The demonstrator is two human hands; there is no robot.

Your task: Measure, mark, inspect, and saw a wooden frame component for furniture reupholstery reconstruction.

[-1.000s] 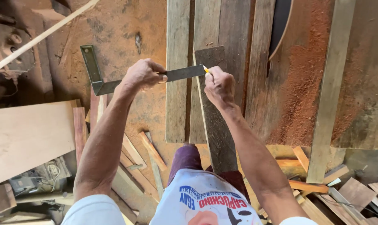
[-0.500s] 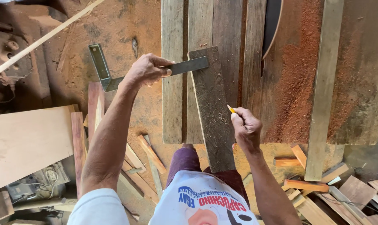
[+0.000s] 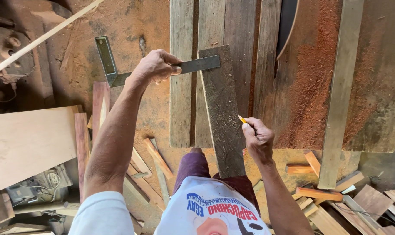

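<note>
Left hand (image 3: pixel 156 66): fingers are curled narrow around the blade of a metal square (image 3: pixel 119 69), thumb pressed flat along the blade toward 3 o'clock. The square's blade tip is laid across the far end of a dark board (image 3: pixel 222 113); its thick stock is angled up toward 11 o'clock, off the boards, over sawdust.

Right hand (image 3: pixel 258 139): fingers are pinched shut on a yellow pencil (image 3: pixel 241 119), its tip pointed toward 11 o'clock and set at the dark board's right edge, about midway along it. Contact with the wood cannot be told.

The dark board is laid on top of grey planks (image 3: pixel 182 74), running from 12 to 6 o'clock with a slight tilt. Red sawdust (image 3: pixel 312 78) is spread at 3 o'clock. A pale sheet (image 3: pixel 28 143) is seen at 9 o'clock, offcuts (image 3: pixel 319 193) at 4 o'clock.
</note>
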